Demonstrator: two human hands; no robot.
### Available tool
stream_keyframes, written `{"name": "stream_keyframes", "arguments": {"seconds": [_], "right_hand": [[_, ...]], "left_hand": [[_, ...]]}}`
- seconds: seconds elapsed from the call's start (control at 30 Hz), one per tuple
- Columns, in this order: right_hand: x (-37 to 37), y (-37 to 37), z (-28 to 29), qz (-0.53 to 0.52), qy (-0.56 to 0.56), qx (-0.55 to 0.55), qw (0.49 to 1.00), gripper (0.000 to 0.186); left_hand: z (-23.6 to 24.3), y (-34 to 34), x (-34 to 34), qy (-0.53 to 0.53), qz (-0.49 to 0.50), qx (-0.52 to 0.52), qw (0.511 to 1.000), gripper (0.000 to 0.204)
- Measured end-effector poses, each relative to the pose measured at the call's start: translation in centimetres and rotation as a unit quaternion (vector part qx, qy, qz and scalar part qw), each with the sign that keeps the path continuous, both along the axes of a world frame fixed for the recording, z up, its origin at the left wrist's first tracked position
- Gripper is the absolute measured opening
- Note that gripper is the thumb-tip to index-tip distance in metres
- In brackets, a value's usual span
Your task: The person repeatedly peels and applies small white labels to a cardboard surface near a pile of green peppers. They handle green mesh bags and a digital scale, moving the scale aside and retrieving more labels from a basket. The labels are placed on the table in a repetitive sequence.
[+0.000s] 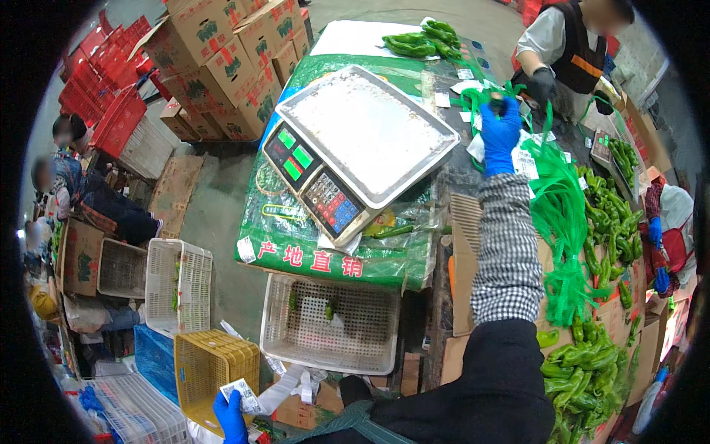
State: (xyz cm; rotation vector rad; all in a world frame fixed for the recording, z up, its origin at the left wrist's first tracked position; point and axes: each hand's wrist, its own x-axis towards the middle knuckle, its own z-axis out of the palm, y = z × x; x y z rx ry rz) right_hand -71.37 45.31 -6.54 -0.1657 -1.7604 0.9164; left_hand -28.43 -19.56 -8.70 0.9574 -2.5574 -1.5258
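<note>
- Head view, read from my remote post: blue-gloved right hand [501, 137] stretched to the far part of the table, fingers half curled toward the thumb at the far end of bright green plastic mesh netting [551, 200]. I cannot tell whether they grip a strand.
- Blue-gloved left hand [231, 420] low at left, in front of a yellow plastic crate [216, 355]; fingers nearly closed, pinching a small white rectangular paper label [242, 399] along its left side.
- Label: long axis slants from upper left to lower right, printed face turned up to my lens. Flat, black marks on white.
- Netting: lies on the table to the right of the checked sleeve [506, 244]. I read its long axis as running from near the right hand back toward the wearer, near end veering slightly right.
- Look of it: sheer, wrinkled, bunched in lengthwise folds; loose strands and white tags at the far end.
- Long green peppers [610, 214] heaped just right of the netting.
- Co-worker's dark-gloved hand [543, 85] near the right hand, apart from it.
</note>
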Motion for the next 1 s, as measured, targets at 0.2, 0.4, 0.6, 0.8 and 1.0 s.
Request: {"name": "stream_keyframes", "arguments": {"seconds": [0.2, 0.4, 0.6, 0.8, 1.0], "right_hand": [[9.1, -9.3, 7.5, 0.193, 0.166, -0.197, 0.947, 0.028], [8.8, -17.1, 0.9, 0.265, 0.028, -0.145, 0.953, 0.032], [8.3, -19.5, -1.1, 0.127, -0.189, 0.125, 0.966, 0.03], [9.4, -17.0, -8.2, 0.149, -0.033, -0.384, 0.911, 0.027], [7.2, -19.5, -10.7, 0.275, -0.18, -0.587, 0.74, 0.034]], "left_hand": [[4.0, 5.5, -2.7, 0.022, -0.056, 0.183, 0.981, 0.02], [4.2, 6.1, -3.3, 0.034, -0.114, 0.216, 0.969, 0.018], [4.3, 4.0, 0.6, 0.047, -0.055, 0.222, 0.972, 0.02], [2.1, 0.9, 2.6, 0.072, -0.013, 0.255, 0.964, 0.021], [1.3, -0.9, 4.3, 0.056, -0.004, 0.286, 0.957, 0.023]]}}
